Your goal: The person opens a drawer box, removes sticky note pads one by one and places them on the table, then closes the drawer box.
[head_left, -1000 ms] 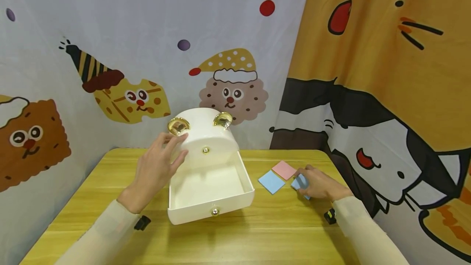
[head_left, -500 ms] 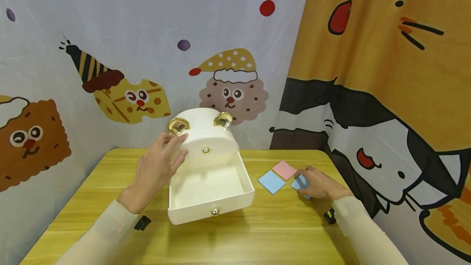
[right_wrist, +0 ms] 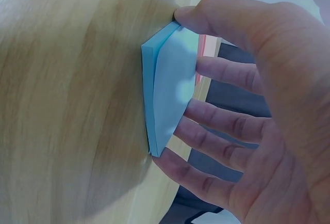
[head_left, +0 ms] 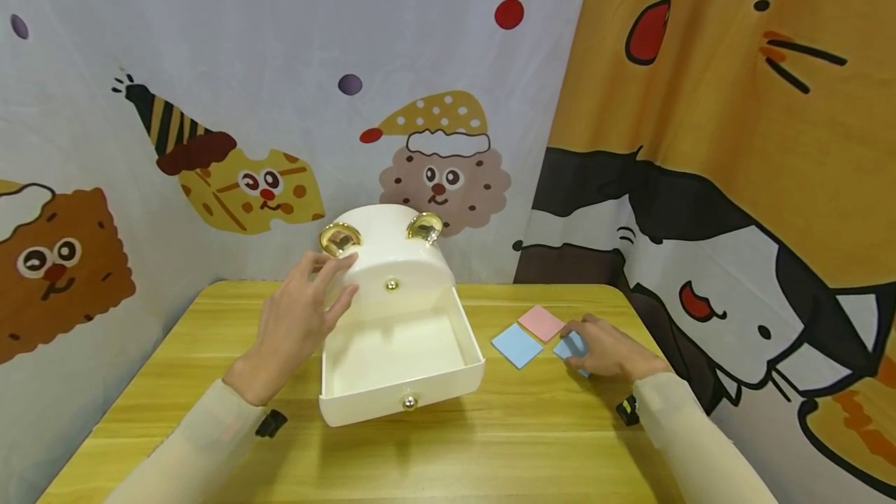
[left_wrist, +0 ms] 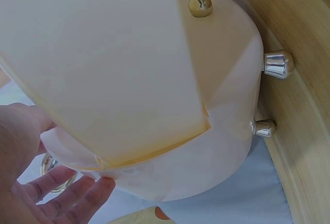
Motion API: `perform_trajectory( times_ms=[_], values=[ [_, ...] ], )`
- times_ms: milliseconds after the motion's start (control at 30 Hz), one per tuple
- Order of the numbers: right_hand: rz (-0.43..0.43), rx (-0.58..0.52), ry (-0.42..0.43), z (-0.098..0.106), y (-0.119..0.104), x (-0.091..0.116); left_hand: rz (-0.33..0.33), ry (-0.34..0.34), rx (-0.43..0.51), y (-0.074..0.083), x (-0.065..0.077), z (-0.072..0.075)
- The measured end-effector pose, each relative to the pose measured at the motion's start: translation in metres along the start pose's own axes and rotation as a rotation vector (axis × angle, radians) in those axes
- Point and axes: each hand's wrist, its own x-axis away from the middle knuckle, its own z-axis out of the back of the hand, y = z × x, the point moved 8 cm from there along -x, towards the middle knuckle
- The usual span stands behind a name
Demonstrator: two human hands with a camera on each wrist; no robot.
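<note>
White box (head_left: 385,236), gold ears (head_left: 423,229), standing upright on desk (head_left: 518,442), drawer (head_left: 364,404) pulled well out. Square blue note pad (right_wrist: 172,87), person's right side, pinched at edges, top sheet lifting slightly.

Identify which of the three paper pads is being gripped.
The rightmost blue pad in the head view: the right hand pinches it by its edges. The left blue pad and pink pad lie ungripped.
</note>
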Motion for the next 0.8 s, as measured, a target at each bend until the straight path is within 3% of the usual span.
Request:
perform_trajectory(
  times_ms=[367,800],
  values=[
    [-0.020,0.003,-0.004,-0.0017,0.0011,0.0010,-0.001,0.006,0.006,0.0005,-0.0001,0.0000],
    [-0.001,0.038,0.059,0.0048,-0.0025,0.0045,-0.006,0.007,-0.006,0.0011,-0.0003,-0.0002]
  ],
)
